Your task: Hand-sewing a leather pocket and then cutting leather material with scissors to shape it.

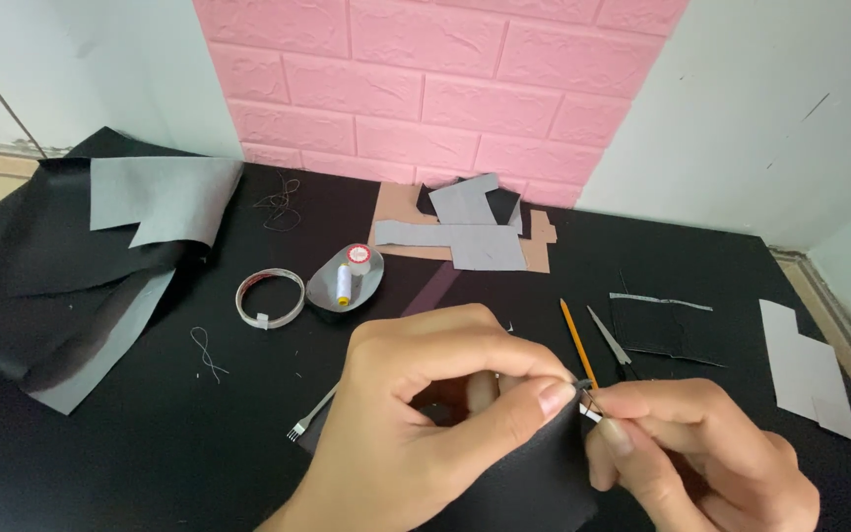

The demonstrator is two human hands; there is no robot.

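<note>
My left hand (416, 414) pinches the top edge of a black leather piece (534, 473) at the bottom centre. Touching that same edge, my right hand (701, 443) has its thumb and fingertips closed on something small and thin at the leather's corner (588, 406); I cannot tell whether it is a needle or thread. Both hands meet there, fingertips touching. Just behind them lie a yellow pencil (576, 340) and a pointed metal tool (611, 340).
A pronged metal chisel (309, 414) lies left of my left hand. Further back sit a tape ring (270, 296), a thread spool in a small dish (345, 278), grey and black cut pieces (465, 236), a black leather panel (662, 330), folded leather sheets (71, 256) and a grey piece (810, 369).
</note>
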